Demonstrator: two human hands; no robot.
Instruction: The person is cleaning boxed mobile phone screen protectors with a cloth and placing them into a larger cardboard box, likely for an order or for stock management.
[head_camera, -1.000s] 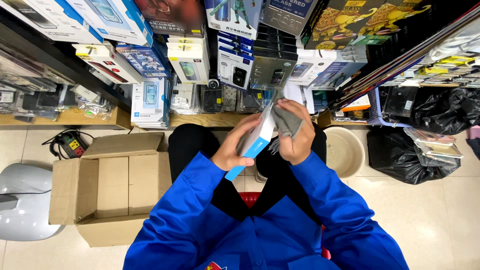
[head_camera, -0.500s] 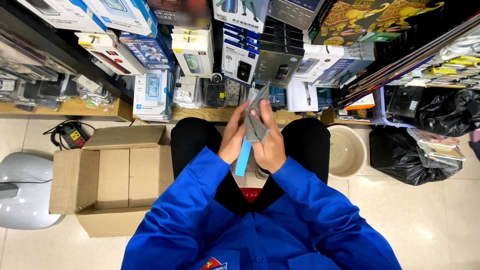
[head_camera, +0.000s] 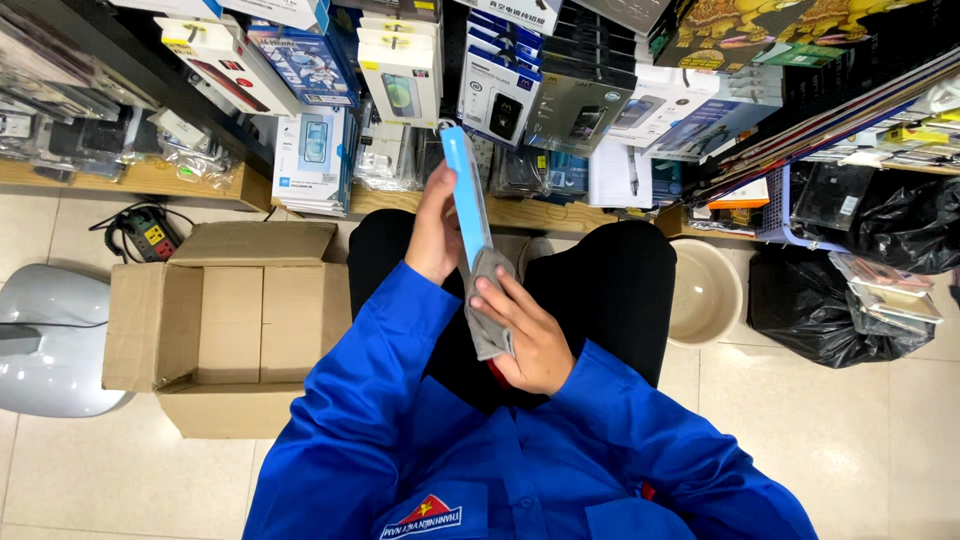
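Flat box now turned edge-on, cloth at its lower end.
Your left hand (head_camera: 435, 232) grips the blue flat box (head_camera: 466, 200); your right hand (head_camera: 525, 335) presses the grey cloth (head_camera: 489, 305) against it.

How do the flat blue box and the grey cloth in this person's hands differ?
The blue box is stiff, long and straight, seen edge-on; the grey cloth is soft, crumpled and shorter. The box is bright blue, the cloth dull grey. The left hand holds the box along its side, while the right hand presses the cloth against the box's near end. Both are held above the lap.
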